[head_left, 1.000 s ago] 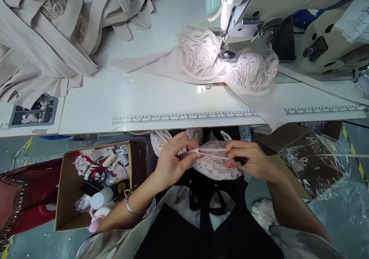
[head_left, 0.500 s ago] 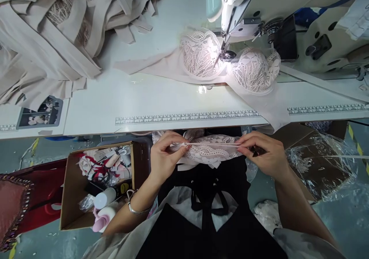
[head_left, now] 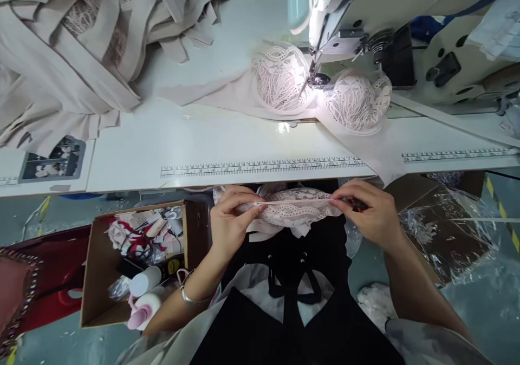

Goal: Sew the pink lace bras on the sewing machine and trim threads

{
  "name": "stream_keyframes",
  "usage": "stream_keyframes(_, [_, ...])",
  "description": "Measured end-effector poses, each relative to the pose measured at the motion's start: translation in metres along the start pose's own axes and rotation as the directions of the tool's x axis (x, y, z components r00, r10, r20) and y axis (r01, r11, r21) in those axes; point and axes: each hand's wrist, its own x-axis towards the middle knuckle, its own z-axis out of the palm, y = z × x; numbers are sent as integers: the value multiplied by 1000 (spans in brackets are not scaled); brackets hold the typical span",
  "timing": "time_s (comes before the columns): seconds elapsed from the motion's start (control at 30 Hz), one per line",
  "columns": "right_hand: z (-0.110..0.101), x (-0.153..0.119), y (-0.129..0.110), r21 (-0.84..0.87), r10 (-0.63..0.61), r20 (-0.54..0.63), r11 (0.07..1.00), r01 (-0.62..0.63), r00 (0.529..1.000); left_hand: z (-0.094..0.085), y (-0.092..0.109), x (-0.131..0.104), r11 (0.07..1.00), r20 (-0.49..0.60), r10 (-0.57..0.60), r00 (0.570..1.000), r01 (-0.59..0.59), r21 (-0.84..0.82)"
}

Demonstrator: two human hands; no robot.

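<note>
A thin pale strap (head_left: pixel 296 202) is stretched level between my two hands, over my lap. My left hand (head_left: pixel 234 219) pinches its left end between thumb and fingers. The other end is pinched by my right hand (head_left: pixel 365 209). Just behind and below the strap lies a piece of pale lace fabric (head_left: pixel 292 216). On the table, a lace bra (head_left: pixel 282 80) with two cups rests under the needle of the lit sewing machine (head_left: pixel 377 7), its lower right wing hanging over the table edge.
Beige lace-and-fabric pieces (head_left: pixel 73 56) are heaped at the table's back left. A ruler strip (head_left: pixel 264 167) runs along the front edge, with a small grey tray (head_left: pixel 52 162) to its left. Below stand a filled cardboard box (head_left: pixel 95 278) and, at right, a plastic-wrapped box (head_left: pixel 442 229).
My right hand has shifted slightly left along with its end of the strap. The whole view has moved a little; the bra stays under the machine.
</note>
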Motion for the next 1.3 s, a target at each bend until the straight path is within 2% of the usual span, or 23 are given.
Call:
stream_keyframes(0.1, [-14, 9, -4, 150, 20, 127, 988, -39, 992, -5, -2, 2, 998, 26, -30, 999, 31, -61])
stream_keyframes(0.13, [-19, 12, -6, 207, 11, 179, 977, -48, 984, -7, -1, 4, 995, 71, -44, 997, 50, -89])
stream_keyframes(0.2, [-24, 17, -11, 305, -21, 280, 950, -68, 960, -12, 2, 10, 988, 234, -70, 970, 100, -121])
stream_keyframes(0.3, [-17, 23, -25, 290, -20, 382, 952, -99, 924, -8, 13, 18, 993, 511, -35, 859, 88, -79])
stream_keyframes(0.37, [-5, 24, -34, 200, -9, 391, 977, -76, 920, 2, 23, 19, 998, 616, 33, 787, 4, -59])
stream_keyframes(0.4, [2, 23, -37, 161, -14, 388, 986, -52, 922, 9, 26, 18, 998, 637, 67, 768, -39, -58])
stream_keyframes(0.47, [13, 21, -39, 122, -49, 380, 993, 3, 924, 21, 31, 15, 994, 636, 109, 764, -93, -58])
stream_keyframes(0.57, [17, 14, -31, 98, -16, 351, 995, -19, 936, 31, 31, 12, 993, 580, 117, 806, -88, -78])
stream_keyframes(0.7, [10, 4, -14, 175, 97, 302, 972, -155, 948, 29, 28, 16, 995, 541, 81, 837, -34, -95])
stream_keyframes(0.87, [3, 3, -7, 246, 30, 297, 963, -107, 954, 27, 29, 19, 994, 531, 71, 844, -16, -108])
stream_keyframes(0.97, [2, 5, -9, 317, 20, 241, 943, -98, 970, 29, 30, 18, 987, 538, 50, 841, 41, -155])
stream_keyframes(1.1, [5, 4, -11, 354, 76, 171, 926, -134, 982, 33, 30, 15, 936, 597, -76, 799, 264, -234])
stream_keyframes(1.17, [7, 3, -13, 348, 111, 144, 925, -155, 983, 34, 30, 14, 911, 610, -131, 782, 337, -237])
stream_keyframes(1.3, [10, 2, -15, 337, 124, 113, 929, -156, 986, 37, 30, 14, 918, 593, -137, 794, 326, -225])
